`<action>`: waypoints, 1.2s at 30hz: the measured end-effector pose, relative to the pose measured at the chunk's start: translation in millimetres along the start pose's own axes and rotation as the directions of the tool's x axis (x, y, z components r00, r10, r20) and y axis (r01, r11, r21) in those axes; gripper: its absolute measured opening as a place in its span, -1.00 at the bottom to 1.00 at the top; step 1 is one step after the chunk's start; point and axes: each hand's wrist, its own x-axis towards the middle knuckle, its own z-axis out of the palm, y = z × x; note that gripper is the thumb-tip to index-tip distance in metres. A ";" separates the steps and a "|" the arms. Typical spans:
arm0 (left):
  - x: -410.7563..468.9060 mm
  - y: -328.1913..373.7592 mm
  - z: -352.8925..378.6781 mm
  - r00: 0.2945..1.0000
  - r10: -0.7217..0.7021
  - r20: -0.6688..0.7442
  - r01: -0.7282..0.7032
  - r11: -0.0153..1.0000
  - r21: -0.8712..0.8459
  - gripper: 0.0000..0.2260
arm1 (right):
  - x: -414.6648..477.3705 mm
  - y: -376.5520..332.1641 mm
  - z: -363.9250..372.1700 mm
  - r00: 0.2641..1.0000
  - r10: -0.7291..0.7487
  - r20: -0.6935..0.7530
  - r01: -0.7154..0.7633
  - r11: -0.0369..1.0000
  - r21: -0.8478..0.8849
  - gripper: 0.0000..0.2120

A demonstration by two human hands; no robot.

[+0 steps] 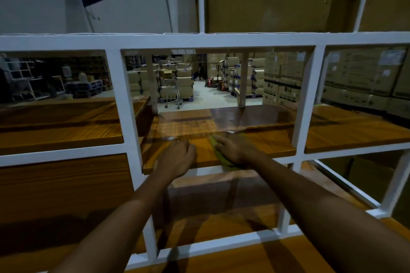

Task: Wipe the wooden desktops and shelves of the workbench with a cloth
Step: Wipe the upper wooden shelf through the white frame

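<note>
Far left, a wooden shelf board (60, 135) sits behind the white painted metal frame (131, 104): square tube, glossy and a bit lumpy with paint. Both arms reach straight forward through the middle opening onto the middle shelf (266, 139), an orange-brown board with a shiny finish and a clear grain.

The left hand (177, 156) is palm down near the shelf's front edge. Its fingers are loosely bent and it isn't gripping anything, just resting there.

Just to its right is the cloth (224, 163), a soft yellow-green rag lying flat on the same shelf. Its long axis runs from the front edge away toward the back, angled slightly left, and the near end hangs a little over the lip. The right hand (236, 149) is palm down on top of it, fingers spread and pressing it to the wood, wrist low. The two hands are apart with bare wood between them.

Below all that there's the wooden counter (210, 261) with the same finish. Off to the right, stacked cardboard boxes (281, 86) show through the frame.
</note>
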 end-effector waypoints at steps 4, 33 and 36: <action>-2.3 5.2 -0.1 1.000 -0.017 0.017 0.016 0.998 0.057 -0.64 | 8.9 42.6 -5.2 0.979 0.202 -0.004 -0.200 0.966 -0.163 -0.45; -10.7 52.0 22.7 0.991 0.134 -0.024 -0.124 0.963 0.241 -0.68 | -11.3 60.9 -13.9 0.989 -0.141 -0.047 0.140 0.990 -0.017 -0.56; -9.3 53.3 26.2 0.992 0.111 -0.052 -0.095 0.962 0.256 -0.72 | -23.2 96.3 -22.8 0.992 0.066 -0.108 -0.063 0.997 0.033 -0.55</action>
